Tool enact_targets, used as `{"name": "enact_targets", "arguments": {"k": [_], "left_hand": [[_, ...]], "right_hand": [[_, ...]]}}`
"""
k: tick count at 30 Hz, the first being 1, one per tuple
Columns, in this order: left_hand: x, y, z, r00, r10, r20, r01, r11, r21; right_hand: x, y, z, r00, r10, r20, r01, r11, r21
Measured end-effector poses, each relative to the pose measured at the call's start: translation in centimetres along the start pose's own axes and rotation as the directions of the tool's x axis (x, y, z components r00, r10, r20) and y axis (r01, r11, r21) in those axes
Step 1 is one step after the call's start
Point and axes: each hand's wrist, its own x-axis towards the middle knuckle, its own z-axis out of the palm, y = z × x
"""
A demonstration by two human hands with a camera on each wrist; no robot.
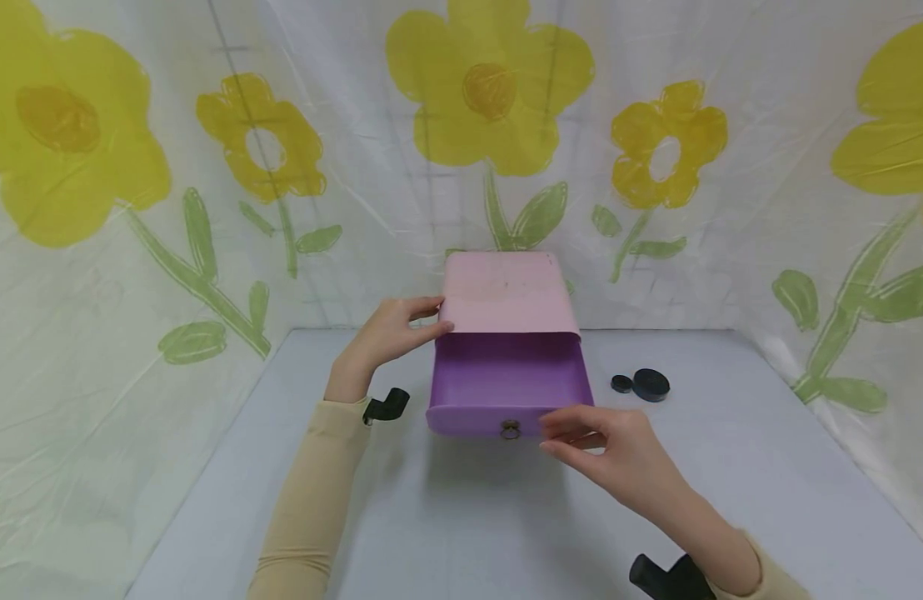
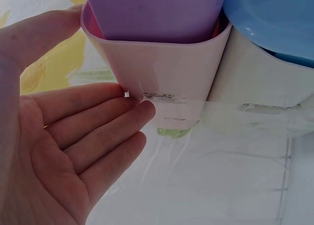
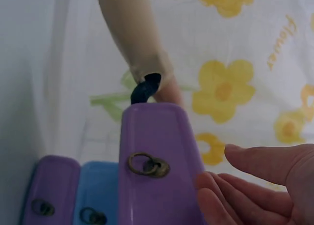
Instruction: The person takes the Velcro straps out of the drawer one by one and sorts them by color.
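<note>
A pink drawer unit stands on the table with its purple drawer pulled out toward me. The drawer's inside looks bare, and a small brass ring pull hangs on its front. My left hand touches the unit's left side, its fingers nearly straight and its thumb near the front rim. My right hand is at the right end of the drawer front, fingertips right at the edge and thumb apart from it. In the right wrist view, the fingers overlap the drawer's edge.
Lower drawers show in the wrist views: a blue drawer and another purple drawer. Two black discs, one small and one larger, lie on the white table to the right. A flower-printed sheet hangs behind and at the sides.
</note>
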Motion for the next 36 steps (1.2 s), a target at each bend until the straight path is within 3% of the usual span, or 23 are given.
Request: {"name": "enact_targets", "arguments": {"k": [10, 20, 36], "left_hand": [[0.0, 0.2, 0.0, 1.0, 0.0, 0.004, 0.0, 1.0, -0.002], [0.1, 0.1, 0.0, 1.0, -0.007, 0.007, 0.007, 1.0, -0.006], [0.0, 0.0, 0.0, 1.0, 0.0, -0.006, 0.0, 1.0, -0.018]], "right_hand": [[-0.3, 1.0, 2.0, 0.996, 0.075, 0.053, -0.071, 0.995, -0.067], [0.0, 1.8, 3.3, 0.981, 0.19, 0.04, -0.184, 0.977, -0.108], [0.9, 2.4, 4.8, 0.984, 0.17, -0.045, -0.173, 0.983, -0.059]]}}
